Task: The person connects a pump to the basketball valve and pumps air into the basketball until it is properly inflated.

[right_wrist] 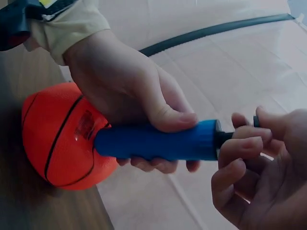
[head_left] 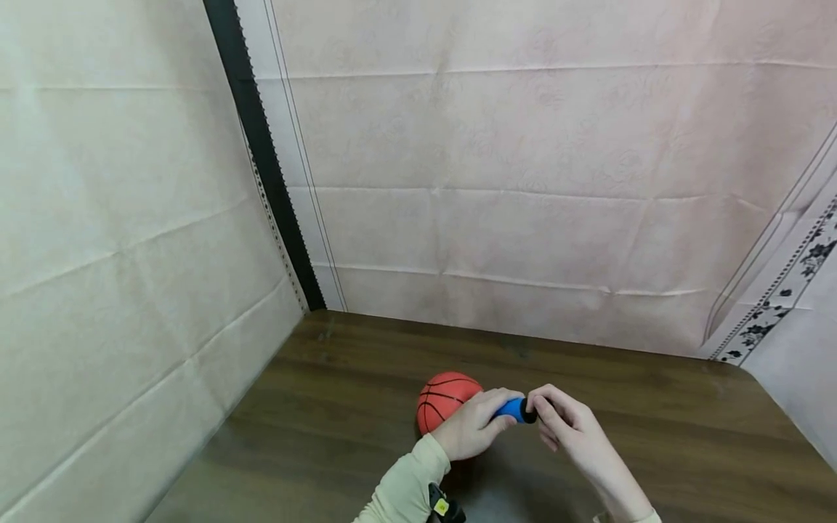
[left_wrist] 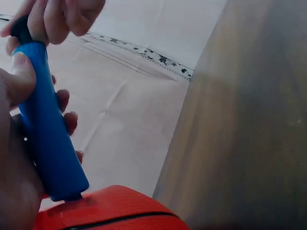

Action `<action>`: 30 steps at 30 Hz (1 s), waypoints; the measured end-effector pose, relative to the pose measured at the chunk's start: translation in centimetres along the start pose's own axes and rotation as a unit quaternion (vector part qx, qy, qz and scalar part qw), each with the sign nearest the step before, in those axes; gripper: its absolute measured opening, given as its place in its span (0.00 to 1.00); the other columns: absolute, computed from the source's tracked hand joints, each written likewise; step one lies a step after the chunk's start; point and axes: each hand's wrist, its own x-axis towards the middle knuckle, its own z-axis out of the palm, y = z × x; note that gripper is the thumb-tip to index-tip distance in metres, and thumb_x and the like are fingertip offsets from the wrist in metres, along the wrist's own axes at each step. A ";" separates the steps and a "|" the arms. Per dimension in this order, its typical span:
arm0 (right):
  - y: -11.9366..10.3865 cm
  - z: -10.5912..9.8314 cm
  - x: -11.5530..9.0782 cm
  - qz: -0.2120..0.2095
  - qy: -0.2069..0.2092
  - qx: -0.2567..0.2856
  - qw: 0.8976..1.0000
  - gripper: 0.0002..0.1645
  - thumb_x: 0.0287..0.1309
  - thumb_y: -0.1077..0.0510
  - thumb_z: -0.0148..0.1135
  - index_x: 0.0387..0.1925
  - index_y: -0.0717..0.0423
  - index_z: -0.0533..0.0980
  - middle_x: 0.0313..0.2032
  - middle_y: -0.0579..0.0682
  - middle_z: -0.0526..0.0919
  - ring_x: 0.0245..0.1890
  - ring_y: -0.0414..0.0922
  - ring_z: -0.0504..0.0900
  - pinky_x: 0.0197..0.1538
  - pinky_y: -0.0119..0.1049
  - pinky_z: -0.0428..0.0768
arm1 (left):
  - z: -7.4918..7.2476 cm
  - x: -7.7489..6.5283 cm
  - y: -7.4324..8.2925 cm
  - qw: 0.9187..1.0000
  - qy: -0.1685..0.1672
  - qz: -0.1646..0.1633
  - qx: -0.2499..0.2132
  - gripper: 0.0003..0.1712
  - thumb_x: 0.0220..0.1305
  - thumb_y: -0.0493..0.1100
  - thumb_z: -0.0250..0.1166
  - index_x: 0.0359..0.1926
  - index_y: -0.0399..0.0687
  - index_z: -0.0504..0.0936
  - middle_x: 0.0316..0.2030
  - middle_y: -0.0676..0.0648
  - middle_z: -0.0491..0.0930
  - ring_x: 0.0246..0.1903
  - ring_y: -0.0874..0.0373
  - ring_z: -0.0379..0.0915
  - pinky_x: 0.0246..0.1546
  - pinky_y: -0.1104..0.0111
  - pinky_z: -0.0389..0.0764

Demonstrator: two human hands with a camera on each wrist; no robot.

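Note:
An orange-red basketball [head_left: 439,404] with black lines rests on the wooden table. My left hand [head_left: 472,428] grips the blue barrel of a small hand pump [right_wrist: 160,143], its fingers wrapped underneath and the thumb along the top. One end of the pump meets the ball [left_wrist: 120,208]; whether a needle sits in it is hidden. At the other end, the fingers of my right hand [head_left: 567,427] hold the pump's black handle [left_wrist: 21,29]. A short piece of dark rod [right_wrist: 224,138] shows between barrel and handle in the right wrist view.
The brown wooden tabletop [head_left: 314,428] spreads around both hands. Pale creased cloth [head_left: 523,181] hangs behind it, and another cloth wall [head_left: 131,290] stands at the left. A dark strip [head_left: 275,160] marks the corner between them. My left wrist wears a black device [head_left: 446,505].

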 end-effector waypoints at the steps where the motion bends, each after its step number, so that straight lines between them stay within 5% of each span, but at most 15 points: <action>1: -0.1 -0.1 -0.1 0.015 0.005 -0.013 1.000 0.11 0.74 0.62 0.42 0.40 0.63 0.71 0.15 0.52 0.60 0.13 0.46 0.61 0.17 0.38 0.65 | 0.2 0.0 0.0 1.000 0.000 0.000 0.003 0.23 0.75 0.53 0.44 0.64 0.50 0.68 0.52 0.49 0.77 0.45 0.63 0.70 0.50 0.75 0.69; 7: -1.4 -1.3 -0.9 0.046 0.018 -0.031 0.998 0.12 0.74 0.60 0.43 0.42 0.63 0.72 0.18 0.45 0.65 0.15 0.44 0.64 0.18 0.37 0.66 | -0.2 -0.1 -0.4 0.999 0.015 0.025 0.037 0.22 0.75 0.52 0.45 0.64 0.50 0.67 0.52 0.50 0.78 0.47 0.60 0.72 0.52 0.72 0.70; 15: -3.2 -2.8 -2.1 -0.021 0.032 0.051 0.998 0.13 0.74 0.67 0.37 0.40 0.62 0.71 0.18 0.53 0.56 0.16 0.51 0.54 0.18 0.40 0.57 | -2.0 -0.6 -0.8 0.999 0.008 -0.035 0.011 0.23 0.73 0.51 0.50 0.64 0.52 0.70 0.58 0.50 0.77 0.52 0.59 0.72 0.56 0.66 0.72; 20: -2.1 -1.5 -1.1 -0.045 0.017 0.058 0.997 0.11 0.73 0.69 0.39 0.40 0.66 0.70 0.17 0.54 0.55 0.13 0.51 0.55 0.15 0.40 0.57 | -1.8 -0.9 -1.2 0.999 0.010 -0.053 0.006 0.22 0.73 0.51 0.52 0.64 0.52 0.71 0.58 0.49 0.78 0.52 0.57 0.72 0.55 0.66 0.73; 30: 1.6 1.6 0.5 0.030 0.014 0.028 0.999 0.13 0.75 0.59 0.41 0.41 0.65 0.69 0.19 0.54 0.60 0.13 0.46 0.61 0.17 0.35 0.67 | -1.5 -1.2 -2.0 0.999 0.013 -0.042 0.024 0.21 0.72 0.51 0.53 0.61 0.52 0.73 0.52 0.50 0.80 0.48 0.59 0.73 0.55 0.65 0.71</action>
